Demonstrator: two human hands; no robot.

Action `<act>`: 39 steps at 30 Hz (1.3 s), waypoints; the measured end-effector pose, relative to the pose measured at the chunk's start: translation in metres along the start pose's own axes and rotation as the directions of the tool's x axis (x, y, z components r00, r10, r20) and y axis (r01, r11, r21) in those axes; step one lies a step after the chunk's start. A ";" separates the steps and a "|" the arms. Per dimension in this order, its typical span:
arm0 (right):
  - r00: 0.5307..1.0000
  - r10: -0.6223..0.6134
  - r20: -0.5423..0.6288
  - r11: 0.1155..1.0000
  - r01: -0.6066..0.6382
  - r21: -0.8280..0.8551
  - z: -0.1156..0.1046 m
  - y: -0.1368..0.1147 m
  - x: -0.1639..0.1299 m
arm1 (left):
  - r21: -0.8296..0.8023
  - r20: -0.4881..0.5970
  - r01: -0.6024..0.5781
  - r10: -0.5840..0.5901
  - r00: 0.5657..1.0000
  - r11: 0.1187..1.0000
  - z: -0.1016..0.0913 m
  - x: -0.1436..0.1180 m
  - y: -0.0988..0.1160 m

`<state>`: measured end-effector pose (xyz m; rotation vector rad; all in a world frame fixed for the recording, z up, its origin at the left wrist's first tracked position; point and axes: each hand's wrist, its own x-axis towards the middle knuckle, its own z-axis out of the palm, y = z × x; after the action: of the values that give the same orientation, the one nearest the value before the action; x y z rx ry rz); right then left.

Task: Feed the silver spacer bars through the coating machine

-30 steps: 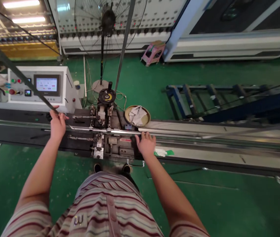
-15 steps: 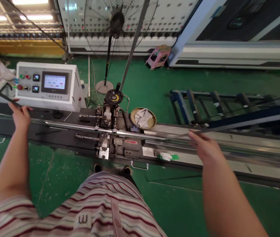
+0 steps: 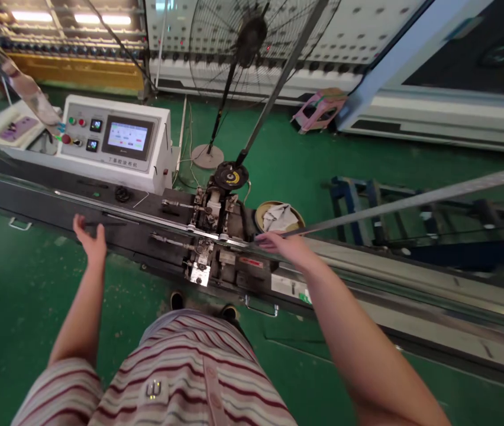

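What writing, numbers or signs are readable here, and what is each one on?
None can be quoted with certainty.
White control box: a line of print under its lit screen, too small to read; the screen's coloured fields are blurred.
Black round disc on the machine head: a yellow curved mark, not legible as a letter.
Red label on the machine's front: blurred.
Striped shirt: a small emblem like "UU", uncertain.

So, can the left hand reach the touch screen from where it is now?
Probably yes. The left hand rests open on the black rail, and the touch screen faces it just beyond, with nothing between.
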<state>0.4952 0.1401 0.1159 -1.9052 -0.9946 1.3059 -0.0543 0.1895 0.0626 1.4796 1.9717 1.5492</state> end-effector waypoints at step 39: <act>0.979 -0.183 0.090 0.934 0.144 0.327 -0.105 -0.007 -0.102 | -0.777 0.413 0.460 -0.204 0.888 0.430 0.153 -0.219 0.280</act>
<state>0.5691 0.0499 0.2048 -1.4834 -0.9150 1.3998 0.3091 0.0860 0.1471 0.7127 0.9181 1.6342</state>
